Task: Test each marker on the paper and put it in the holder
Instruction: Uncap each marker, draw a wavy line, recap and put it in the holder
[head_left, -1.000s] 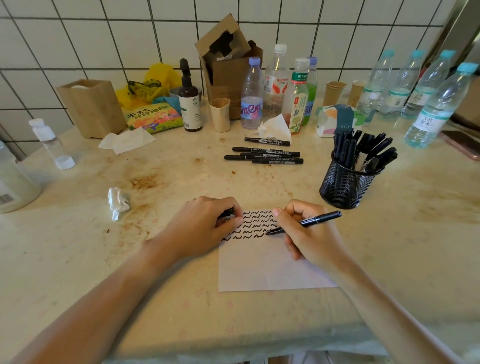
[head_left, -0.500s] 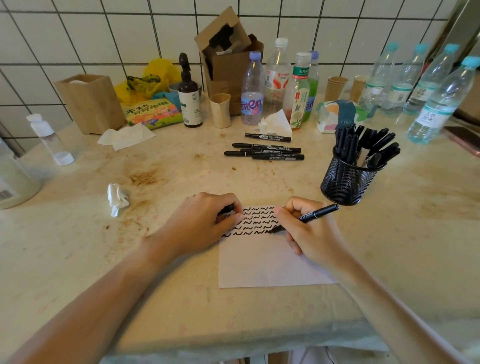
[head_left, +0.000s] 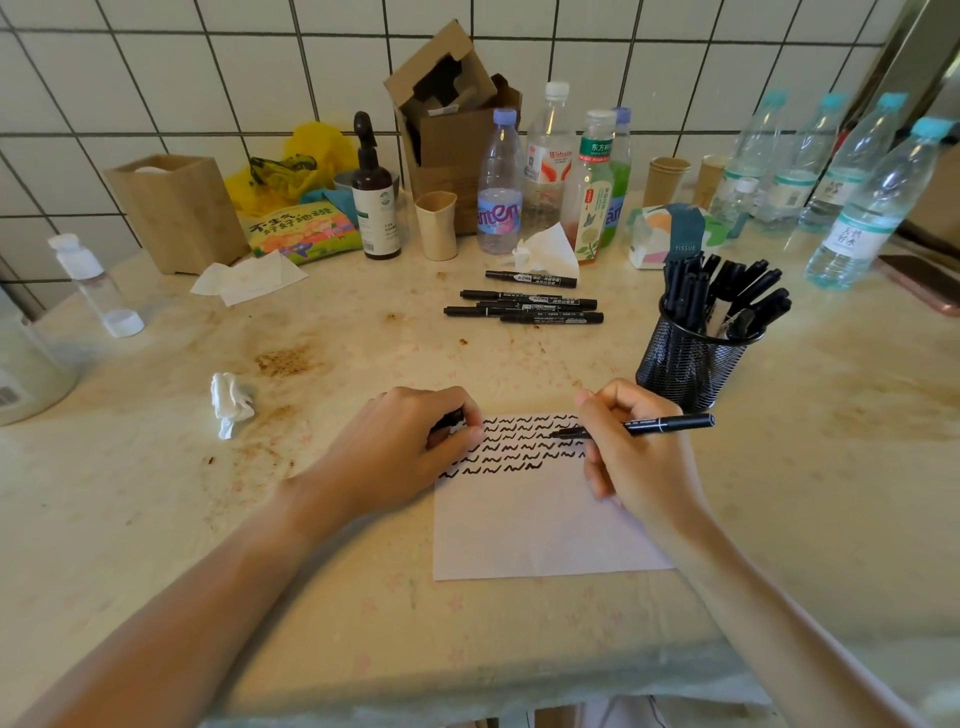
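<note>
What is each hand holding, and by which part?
The right hand grips a black marker low on its barrel, near the tip. The left hand pinches a small black thing, probably the cap.

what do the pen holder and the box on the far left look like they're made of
The pen holder looks like black metal mesh, matte: a fine see-through grid under a solid rim. The box at far left looks like pale wood, maybe bamboo, with flat panels and an unglossy tan face; its grain is too faint to be sure.
</note>
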